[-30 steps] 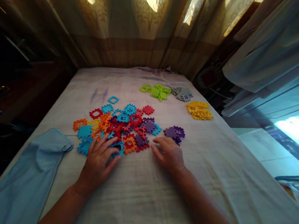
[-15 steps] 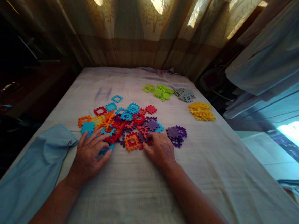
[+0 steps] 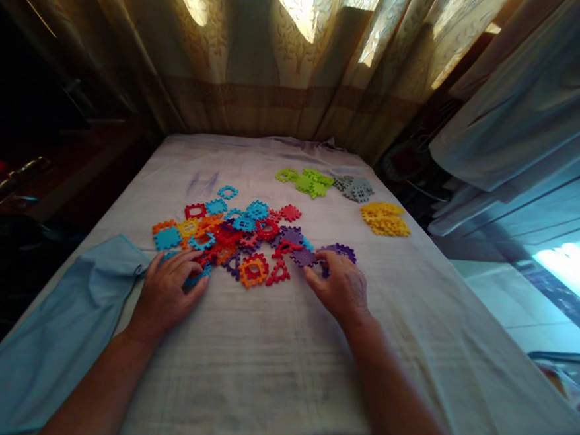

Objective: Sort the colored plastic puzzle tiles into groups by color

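A mixed heap of flat, notched plastic interlocking tiles in red (image 3: pixel 229 230), orange, blue and purple lies on the cloth-covered table (image 3: pixel 255 361). My right hand (image 3: pixel 339 284) has its thumb and fingers on a purple tile (image 3: pixel 304 258) at the heap's right edge. Just beyond that hand, more purple tiles (image 3: pixel 343 250) are partly hidden by it. My left hand (image 3: pixel 170 289) rests at the heap's near left side, fingers apart, over a blue tile (image 3: pixel 199 277). A red triangular tile (image 3: pixel 279 272) lies between the hands, beside an orange square frame tile (image 3: pixel 253 270).
Farther back lie separate groups of green tiles (image 3: pixel 313 182), grey tiles (image 3: pixel 356 188) and yellow tiles (image 3: pixel 385 219). A light blue cloth (image 3: pixel 74 315) drapes over the table's left side. Patterned curtains (image 3: pixel 280 71) hang behind the table.
My right hand has moved right with a purple tile, from the heap toward the purple group. The red triangular tile now lies nearer me. My left hand has shifted slightly left.
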`<state>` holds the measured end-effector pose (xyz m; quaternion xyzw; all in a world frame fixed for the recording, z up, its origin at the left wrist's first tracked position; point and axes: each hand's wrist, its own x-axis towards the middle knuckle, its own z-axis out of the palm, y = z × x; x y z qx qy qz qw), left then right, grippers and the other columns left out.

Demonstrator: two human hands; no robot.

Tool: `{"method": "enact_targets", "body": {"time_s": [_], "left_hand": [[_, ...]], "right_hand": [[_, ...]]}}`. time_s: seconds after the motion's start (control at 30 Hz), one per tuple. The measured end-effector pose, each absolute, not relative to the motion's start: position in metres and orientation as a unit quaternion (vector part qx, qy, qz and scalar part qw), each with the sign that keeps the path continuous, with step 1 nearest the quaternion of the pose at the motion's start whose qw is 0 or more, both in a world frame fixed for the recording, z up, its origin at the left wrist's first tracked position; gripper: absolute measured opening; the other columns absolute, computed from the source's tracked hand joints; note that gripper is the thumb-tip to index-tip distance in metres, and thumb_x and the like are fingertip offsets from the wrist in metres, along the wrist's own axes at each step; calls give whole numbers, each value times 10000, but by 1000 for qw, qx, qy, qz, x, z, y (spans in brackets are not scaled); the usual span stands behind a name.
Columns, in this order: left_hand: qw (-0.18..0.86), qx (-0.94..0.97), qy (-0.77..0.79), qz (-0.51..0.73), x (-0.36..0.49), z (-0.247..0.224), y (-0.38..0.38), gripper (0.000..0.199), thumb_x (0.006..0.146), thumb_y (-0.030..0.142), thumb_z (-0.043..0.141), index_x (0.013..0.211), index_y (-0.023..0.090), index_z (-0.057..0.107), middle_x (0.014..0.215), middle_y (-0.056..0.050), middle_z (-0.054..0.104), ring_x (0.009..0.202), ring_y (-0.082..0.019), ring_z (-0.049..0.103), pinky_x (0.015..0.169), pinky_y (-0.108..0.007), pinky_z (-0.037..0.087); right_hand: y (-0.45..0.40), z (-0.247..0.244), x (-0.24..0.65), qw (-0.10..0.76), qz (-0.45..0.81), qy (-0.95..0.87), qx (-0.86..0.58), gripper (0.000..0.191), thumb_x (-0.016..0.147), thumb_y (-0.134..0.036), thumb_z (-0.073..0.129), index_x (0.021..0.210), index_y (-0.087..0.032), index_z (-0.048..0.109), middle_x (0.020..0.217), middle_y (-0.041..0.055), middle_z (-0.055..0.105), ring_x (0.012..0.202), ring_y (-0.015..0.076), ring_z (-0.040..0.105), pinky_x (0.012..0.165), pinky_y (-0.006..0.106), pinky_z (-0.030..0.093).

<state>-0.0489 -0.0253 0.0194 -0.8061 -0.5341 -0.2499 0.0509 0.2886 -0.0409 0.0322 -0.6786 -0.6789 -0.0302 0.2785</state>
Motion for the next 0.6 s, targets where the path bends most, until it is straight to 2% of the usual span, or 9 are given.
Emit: {"method": "enact_targets", "body": {"time_s": [0.17, 0.37, 0.5, 0.6], "left_hand": [[57, -792, -551, -255, -49, 21, -25, 192, 869, 406, 505, 859, 237, 596, 1182, -94, 705, 1135, -289, 633, 1139, -558, 277], [56, -784, -560, -262, -49, 20, -22, 184, 870, 404, 508, 878, 240, 591, 1174, -83, 703, 1152, -290, 624, 1143, -545, 270], [63, -783, -560, -261, -52, 18, -21, 201, 878, 410, 508, 900, 231, 595, 1173, -98, 704, 1143, -294, 629, 1131, -547, 280], [70, -780, -562, -265, -52, 18, -21, 208, 886, 418, 511, 893, 229, 599, 1156, -100, 712, 1122, -299, 638, 1121, -560, 282]], "right_hand": [[-36, 37, 319, 301, -27, -602, -739, 317, 780, -466, 622, 962, -208, 656, 841, 71, 700, 803, 233, 624, 728, 320, 429], [-32, 38, 350, 264, -2, -504, -822, 316, 773, -472, 628, 963, -221, 661, 817, 61, 683, 792, 240, 613, 694, 327, 408], [-30, 29, 355, 240, -15, -521, -819, 282, 791, -462, 589, 912, -221, 672, 827, 68, 676, 824, 244, 602, 707, 335, 419], [-29, 22, 356, 255, -44, -564, -784, 256, 802, -426, 568, 871, -208, 684, 896, 91, 694, 880, 250, 592, 768, 357, 436]]}}
